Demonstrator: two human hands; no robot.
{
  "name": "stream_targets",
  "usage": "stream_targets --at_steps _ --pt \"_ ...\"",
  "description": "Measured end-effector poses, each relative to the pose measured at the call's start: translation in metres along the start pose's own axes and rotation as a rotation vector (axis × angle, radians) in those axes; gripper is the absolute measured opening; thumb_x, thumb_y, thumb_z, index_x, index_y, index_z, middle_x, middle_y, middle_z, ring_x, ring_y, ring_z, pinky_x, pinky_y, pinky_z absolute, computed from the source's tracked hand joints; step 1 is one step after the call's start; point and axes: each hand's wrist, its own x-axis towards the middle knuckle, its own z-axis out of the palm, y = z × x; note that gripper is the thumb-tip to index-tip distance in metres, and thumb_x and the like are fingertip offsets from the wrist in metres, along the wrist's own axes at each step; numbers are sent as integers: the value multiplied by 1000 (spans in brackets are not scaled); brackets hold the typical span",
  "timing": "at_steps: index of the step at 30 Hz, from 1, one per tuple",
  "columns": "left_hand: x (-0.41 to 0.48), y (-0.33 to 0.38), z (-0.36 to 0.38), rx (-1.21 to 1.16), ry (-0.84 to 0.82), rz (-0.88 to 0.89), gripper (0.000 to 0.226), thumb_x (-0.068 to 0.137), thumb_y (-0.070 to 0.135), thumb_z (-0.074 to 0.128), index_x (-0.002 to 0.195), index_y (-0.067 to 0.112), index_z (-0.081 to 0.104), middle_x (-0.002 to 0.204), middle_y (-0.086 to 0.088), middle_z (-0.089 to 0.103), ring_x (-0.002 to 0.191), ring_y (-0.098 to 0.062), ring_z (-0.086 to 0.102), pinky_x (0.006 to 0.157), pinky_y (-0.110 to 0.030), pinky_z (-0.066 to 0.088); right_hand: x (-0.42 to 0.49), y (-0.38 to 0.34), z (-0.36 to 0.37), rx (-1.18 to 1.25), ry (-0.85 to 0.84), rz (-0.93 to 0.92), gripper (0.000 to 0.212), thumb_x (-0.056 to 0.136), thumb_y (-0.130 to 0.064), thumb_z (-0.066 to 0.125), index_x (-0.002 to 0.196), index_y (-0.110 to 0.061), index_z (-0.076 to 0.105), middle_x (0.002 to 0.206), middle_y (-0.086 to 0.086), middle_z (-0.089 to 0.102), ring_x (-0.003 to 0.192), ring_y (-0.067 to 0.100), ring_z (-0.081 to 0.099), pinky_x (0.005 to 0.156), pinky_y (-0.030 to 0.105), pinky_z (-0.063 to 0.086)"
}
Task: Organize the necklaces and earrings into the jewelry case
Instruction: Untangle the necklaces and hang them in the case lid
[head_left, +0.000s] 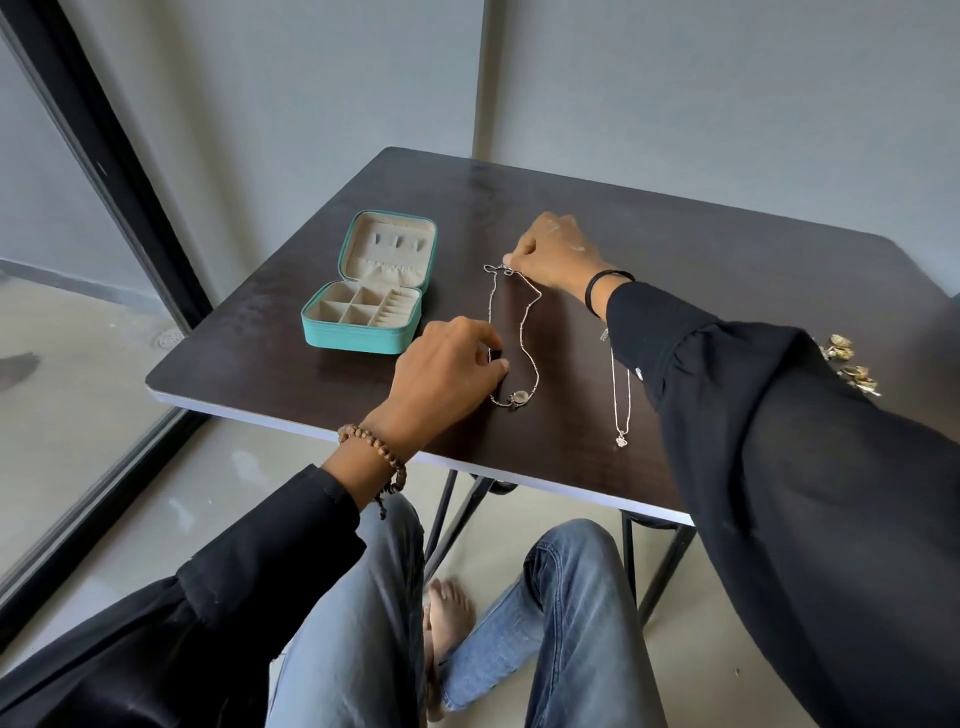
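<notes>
Necklace (511, 332): thin silver chain, light, limp, tangle-prone; best held at clasp end and near pendant. Small pale pendant at near end. Lies on table (701, 291), right of open teal jewelry case (363, 338). Right hand (556, 254) pinches clasp end; left hand (447, 364) pinches chain mid-length.
</notes>
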Motion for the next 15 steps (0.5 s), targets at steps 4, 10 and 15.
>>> stream_targets --at_steps 4,10,15 --pt "2 -3 0 -41 -13 -28 22 89 32 71 109 22 73 83 10 63 99 -21 63 83 -41 55 8 -12 -3 -82 -57 60 33 72 -34 82 97 -14 74 103 10 72 90 29 71 85 36 58" --pt "2 -3 1 -38 3 -26 22 89 32 71 108 21 73 82 10 62 97 -21 64 81 -40 55 3 -18 -11 -157 -151 24 21 72 -27 73 70 -17 55 69 5 59 63 29 62 67 33 58" --pt "1 0 1 -56 27 -21 15 88 26 70 100 20 75 81 7 66 92 -21 65 83 -41 55 -12 -16 -23 -18 -62 -54 19 84 -21 62 76 -8 73 74 1 68 82 25 67 61 26 49"
